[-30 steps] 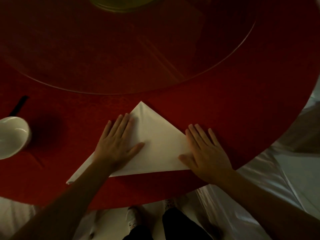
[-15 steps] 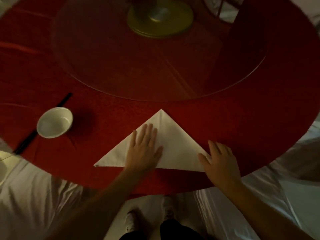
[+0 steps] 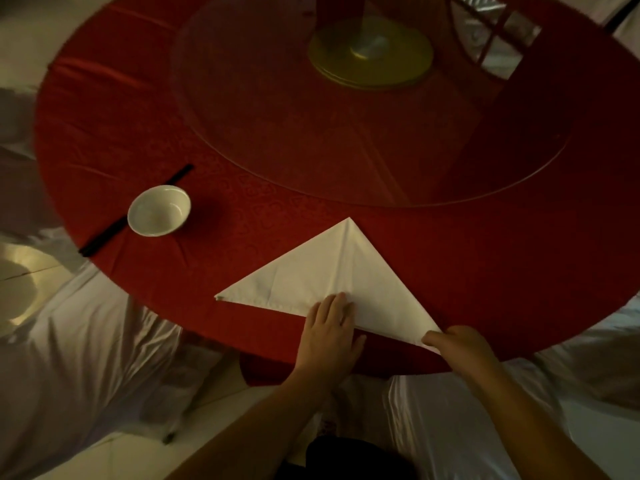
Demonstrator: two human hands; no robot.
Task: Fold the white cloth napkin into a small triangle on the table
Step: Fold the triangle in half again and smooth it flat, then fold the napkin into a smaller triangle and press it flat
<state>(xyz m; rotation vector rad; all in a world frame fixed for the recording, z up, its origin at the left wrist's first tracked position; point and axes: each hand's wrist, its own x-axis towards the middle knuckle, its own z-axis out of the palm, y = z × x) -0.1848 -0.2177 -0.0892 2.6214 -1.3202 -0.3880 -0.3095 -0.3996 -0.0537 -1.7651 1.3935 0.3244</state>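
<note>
Napkin [image 3: 332, 271] flat as a big triangle near the table [image 3: 519, 271] edge. Left hand [image 3: 329, 336] on the long edge's middle, fingers pressed together — good anchor. Right hand [image 3: 457, 348] pinching the right corner — best carried across to the left tip, edges matched, then creased.

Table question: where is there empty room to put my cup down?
Bare red cloth lies between the white bowl and the napkin, and right of the napkin toward the table edge. It is crowded at the near edge, where the left hand and right hand work the napkin.
</note>
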